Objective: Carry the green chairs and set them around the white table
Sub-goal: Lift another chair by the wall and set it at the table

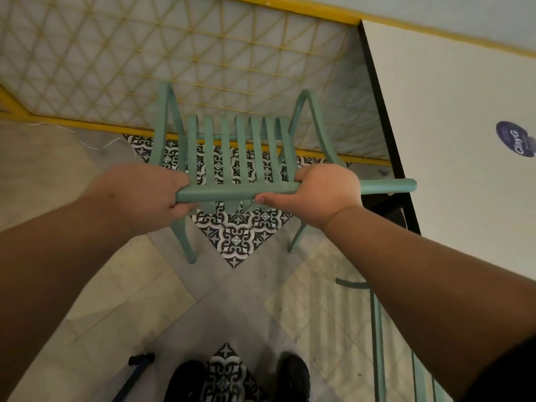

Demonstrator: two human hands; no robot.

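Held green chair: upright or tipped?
Upright: green chair has seat slats facing up, legs pointing down toward the floor. Floor contact: cannot tell.

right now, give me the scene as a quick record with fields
left grip: curled round chair top rail, left end
right grip: curled round same rail, right of middle
chair: upright, back toward person, left of table
table: white, blue sticker on top
second chair: green, lower right, partly seen
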